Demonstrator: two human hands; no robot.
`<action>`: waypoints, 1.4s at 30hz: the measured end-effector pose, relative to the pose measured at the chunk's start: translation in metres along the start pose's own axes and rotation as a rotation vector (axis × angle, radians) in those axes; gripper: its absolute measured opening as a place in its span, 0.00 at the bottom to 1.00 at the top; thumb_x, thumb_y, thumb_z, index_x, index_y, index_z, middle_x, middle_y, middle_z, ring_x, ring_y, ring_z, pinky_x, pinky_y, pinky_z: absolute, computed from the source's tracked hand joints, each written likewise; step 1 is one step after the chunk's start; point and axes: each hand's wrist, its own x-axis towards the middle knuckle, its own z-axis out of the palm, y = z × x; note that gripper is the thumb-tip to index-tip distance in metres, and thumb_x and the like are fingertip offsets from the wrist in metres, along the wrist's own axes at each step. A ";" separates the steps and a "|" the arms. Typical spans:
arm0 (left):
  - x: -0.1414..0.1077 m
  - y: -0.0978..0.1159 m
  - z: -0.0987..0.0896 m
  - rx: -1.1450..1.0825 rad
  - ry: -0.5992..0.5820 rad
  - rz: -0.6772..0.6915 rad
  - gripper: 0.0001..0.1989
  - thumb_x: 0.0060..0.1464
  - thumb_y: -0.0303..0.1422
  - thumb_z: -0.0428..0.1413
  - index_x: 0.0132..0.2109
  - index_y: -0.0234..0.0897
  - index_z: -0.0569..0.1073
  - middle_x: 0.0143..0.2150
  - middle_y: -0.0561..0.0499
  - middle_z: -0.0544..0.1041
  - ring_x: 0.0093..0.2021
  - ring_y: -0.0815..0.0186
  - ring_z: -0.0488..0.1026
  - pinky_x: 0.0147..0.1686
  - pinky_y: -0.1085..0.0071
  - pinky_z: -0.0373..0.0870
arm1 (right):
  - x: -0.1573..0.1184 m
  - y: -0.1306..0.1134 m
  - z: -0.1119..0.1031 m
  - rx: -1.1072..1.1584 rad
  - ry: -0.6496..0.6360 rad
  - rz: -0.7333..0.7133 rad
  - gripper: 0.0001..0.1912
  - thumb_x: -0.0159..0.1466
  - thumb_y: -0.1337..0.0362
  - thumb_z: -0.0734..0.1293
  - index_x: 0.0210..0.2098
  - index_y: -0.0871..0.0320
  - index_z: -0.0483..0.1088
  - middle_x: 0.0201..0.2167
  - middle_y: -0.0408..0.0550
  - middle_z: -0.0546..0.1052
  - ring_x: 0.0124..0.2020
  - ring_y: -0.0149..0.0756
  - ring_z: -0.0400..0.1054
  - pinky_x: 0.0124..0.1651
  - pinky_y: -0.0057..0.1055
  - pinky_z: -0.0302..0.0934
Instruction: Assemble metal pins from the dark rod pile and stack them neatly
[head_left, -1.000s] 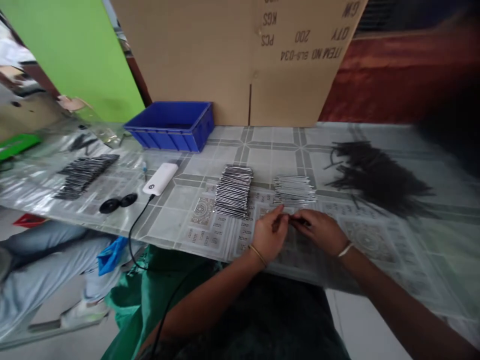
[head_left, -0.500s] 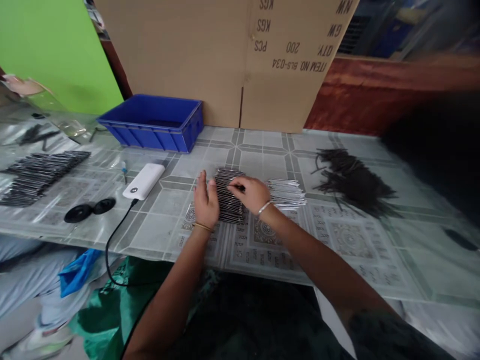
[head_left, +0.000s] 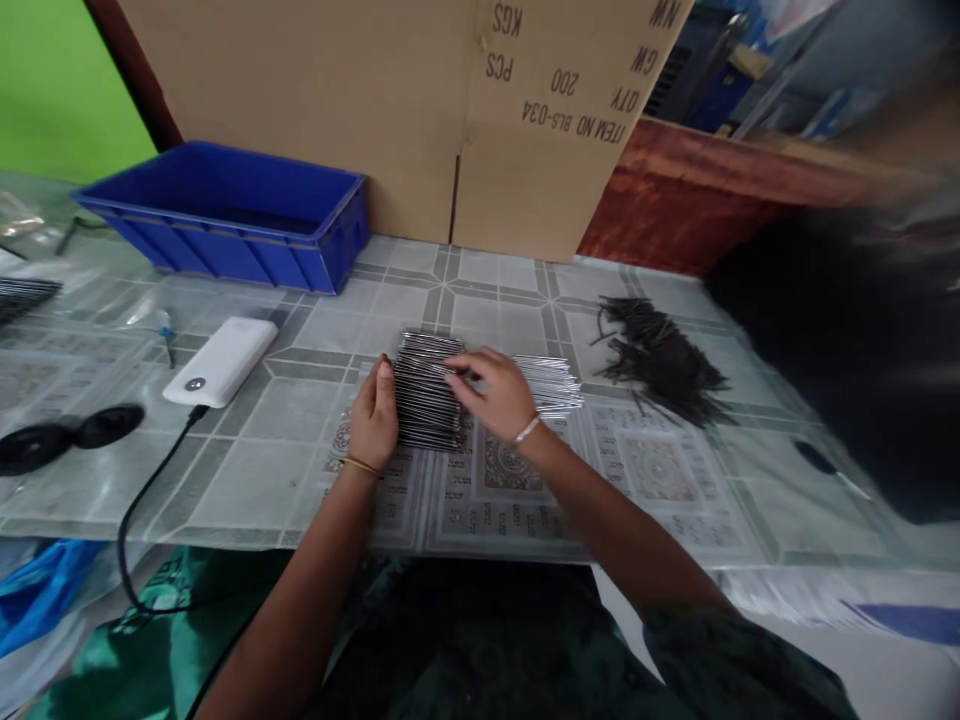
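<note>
Here at the grip, the right hand [head_left: 499, 395] has thumb and forefinger drawn in narrow at the right side of the dark rods [head_left: 427, 400]; whether a rod is pinched between them, I cannot tell. Over on the other side, the left hand [head_left: 375, 425] is on edge, its grip loose and unclosed, thumb up against the rods' left ends like a little wall. The dark rods lie flat on the worktop [head_left: 262, 470] between the two hands, crosswise, side by side in a column, ends roughly in line.

And that's the delicate bit: round-looking, smooth-looking rods, and nothing visible binding them. A harder push from the right than the left hand can answer, and the ends could slide out of line; a fingertip catching one rod could roll its neighbours or ride it up over the row.

Just beyond the right hand come the pale rods [head_left: 551, 385], a smaller batch, partly behind that wrist. It's close quarters: a careless swing of the wrist could scatter them, or nudge the two batches together.

Farther right, the black strips [head_left: 664, 360] sprawl in a tangled heap, likely to snag one another if tugged. Out left, the power bank [head_left: 223, 362] trails its cable [head_left: 157, 475] over the edge; a forearm hooking that could drag it off.
</note>
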 end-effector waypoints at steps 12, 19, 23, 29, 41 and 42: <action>-0.062 0.050 0.072 0.872 -0.452 0.659 0.19 0.64 0.31 0.46 0.59 0.39 0.70 0.61 0.45 0.71 0.57 0.55 0.69 0.55 0.55 0.65 | -0.186 0.178 -0.114 -0.620 0.058 0.398 0.20 0.68 0.59 0.58 0.54 0.60 0.71 0.52 0.57 0.72 0.55 0.47 0.63 0.60 0.45 0.57; -0.068 0.056 0.106 1.171 -0.604 0.546 0.20 0.63 0.26 0.43 0.58 0.34 0.70 0.53 0.40 0.74 0.49 0.52 0.72 0.45 0.57 0.70 | -0.169 0.195 -0.134 -0.608 0.059 0.614 0.17 0.65 0.63 0.62 0.51 0.62 0.73 0.47 0.60 0.73 0.51 0.49 0.66 0.55 0.43 0.61; -0.059 0.067 0.105 1.237 -0.694 0.572 0.21 0.61 0.22 0.43 0.57 0.34 0.70 0.49 0.40 0.74 0.47 0.53 0.72 0.47 0.57 0.70 | -0.154 0.205 -0.148 -0.541 -0.061 0.695 0.14 0.64 0.67 0.62 0.46 0.59 0.76 0.44 0.56 0.76 0.46 0.44 0.70 0.53 0.37 0.63; -0.057 0.056 0.104 1.211 -0.699 0.601 0.21 0.61 0.25 0.45 0.59 0.34 0.69 0.51 0.39 0.73 0.47 0.53 0.72 0.46 0.57 0.71 | -0.143 0.207 -0.157 -0.601 -0.106 0.682 0.12 0.62 0.66 0.64 0.43 0.60 0.76 0.44 0.56 0.76 0.47 0.46 0.70 0.52 0.38 0.62; -0.074 0.037 0.101 0.859 -0.546 0.685 0.17 0.62 0.27 0.46 0.54 0.36 0.73 0.49 0.42 0.74 0.46 0.57 0.73 0.45 0.61 0.73 | -0.145 0.168 -0.144 -0.152 0.225 0.234 0.12 0.66 0.65 0.60 0.45 0.57 0.74 0.40 0.52 0.76 0.44 0.41 0.70 0.50 0.38 0.65; -0.078 0.036 0.102 0.827 -0.553 0.696 0.16 0.63 0.27 0.47 0.54 0.37 0.73 0.49 0.43 0.74 0.46 0.58 0.73 0.45 0.61 0.73 | -0.151 0.157 -0.132 -0.062 0.164 0.207 0.11 0.67 0.63 0.61 0.43 0.56 0.74 0.39 0.51 0.76 0.42 0.39 0.70 0.49 0.37 0.66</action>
